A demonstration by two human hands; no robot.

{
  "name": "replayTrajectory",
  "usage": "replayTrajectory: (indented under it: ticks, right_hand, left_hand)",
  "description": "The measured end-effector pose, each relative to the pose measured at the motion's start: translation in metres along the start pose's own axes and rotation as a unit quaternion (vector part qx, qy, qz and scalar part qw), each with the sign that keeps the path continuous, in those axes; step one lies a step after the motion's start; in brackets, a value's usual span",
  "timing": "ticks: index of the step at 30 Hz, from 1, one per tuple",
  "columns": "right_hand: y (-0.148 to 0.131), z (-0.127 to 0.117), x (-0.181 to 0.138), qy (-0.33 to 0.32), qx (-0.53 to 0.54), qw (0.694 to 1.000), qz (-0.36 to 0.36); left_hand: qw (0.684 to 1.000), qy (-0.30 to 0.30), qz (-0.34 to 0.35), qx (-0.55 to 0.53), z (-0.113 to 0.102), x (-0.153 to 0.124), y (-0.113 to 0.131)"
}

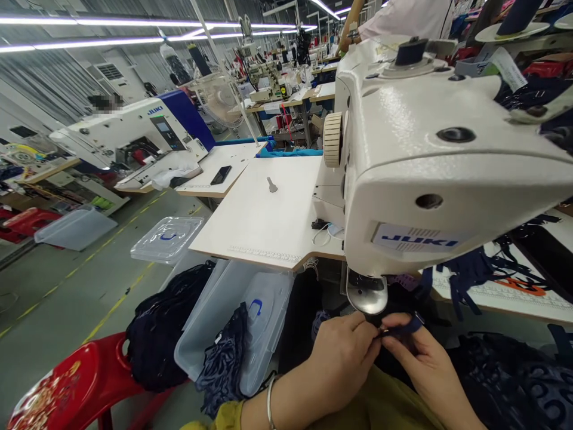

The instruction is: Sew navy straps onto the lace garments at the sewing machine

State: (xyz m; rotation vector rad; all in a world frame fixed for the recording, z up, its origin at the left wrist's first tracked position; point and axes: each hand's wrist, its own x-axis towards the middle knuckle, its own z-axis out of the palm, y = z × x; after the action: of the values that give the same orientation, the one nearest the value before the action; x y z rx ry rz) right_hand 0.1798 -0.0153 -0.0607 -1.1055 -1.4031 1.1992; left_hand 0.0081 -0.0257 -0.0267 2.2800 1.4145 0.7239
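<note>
Just below the metal plate [367,297] under the head of a white JUKI sewing machine [430,149], my two hands meet. My left hand [342,352], a bangle on its wrist, is closed in a pinch on the edge of a dark piece of fabric. Between the thumb and fingers of my right hand [421,358] is a navy strap [405,327], with a small shiny spot where it loops over the fingers. The fingertips of both hands almost touch. My left fingers partly hide the fabric, and its lower part merges with dark cloth below.
A white worktable [268,221] with a small metal tool [271,185] extends to the left. Below it stand a clear plastic bin [224,322] with patterned navy cloth and a red stool [80,382]. Navy strips [470,272] hang at the right, near a dark fabric pile [505,370].
</note>
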Motion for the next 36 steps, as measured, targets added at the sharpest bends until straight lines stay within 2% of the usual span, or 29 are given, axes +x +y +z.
replayTrajectory:
  ticks: [3,6,16,19,22,24,27,31,34,36]
  right_hand:
    - [-0.002,0.003,0.000,0.046,0.016,0.995,-0.087]
    - [-0.002,0.004,-0.002,0.061,0.023,0.987,-0.149]
    - [-0.012,0.003,0.001,0.054,-0.018,0.977,-0.207]
    - [-0.017,0.004,0.003,0.069,-0.032,0.977,-0.199]
    - [-0.015,0.003,0.002,0.060,-0.050,0.986,-0.146]
    - [-0.012,0.002,0.001,0.044,-0.060,0.991,-0.111]
    - [-0.009,0.001,0.000,0.023,-0.065,0.993,-0.096]
    - [-0.015,-0.004,0.005,0.014,-0.067,0.992,-0.109]
    - [-0.023,-0.006,0.014,0.012,-0.115,0.991,-0.061]
    - [-0.027,-0.006,0.024,0.006,-0.150,0.988,-0.026]
  left_hand:
    - [0.996,0.038,0.050,0.060,-0.004,0.001,0.006]
    - [0.992,0.063,0.064,0.089,-0.007,0.000,0.011]
    - [0.990,0.027,0.082,0.114,-0.014,-0.002,0.012]
    - [0.992,0.007,0.074,0.102,-0.019,-0.002,0.013]
    - [0.994,-0.005,0.068,0.089,-0.020,-0.001,0.012]
    - [0.994,0.000,0.071,0.083,-0.019,-0.001,0.010]
    - [0.996,0.016,0.074,0.054,-0.016,0.002,0.007]
    - [1.000,0.005,0.016,-0.018,-0.016,0.007,0.006]
    - [0.999,-0.010,-0.021,-0.037,-0.022,0.014,0.006]
    - [0.999,0.005,-0.032,-0.025,-0.027,0.021,0.004]
